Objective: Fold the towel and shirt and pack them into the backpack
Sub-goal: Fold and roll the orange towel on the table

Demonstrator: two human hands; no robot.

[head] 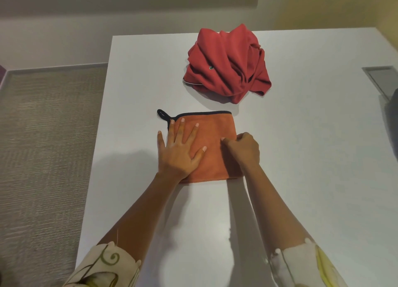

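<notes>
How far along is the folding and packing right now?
Done: the towel lies folded into a small square. In hand: the left hand presses it flat while the right hand pinches its right edge. Left: the shirt sits crumpled behind it, unfolded, and nothing is packed; no backpack clearly shows.

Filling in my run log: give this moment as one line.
stage: folding towel | left hand: flat on towel | right hand: grips towel's right edge | shirt: crumpled, beyond towel on table
</notes>
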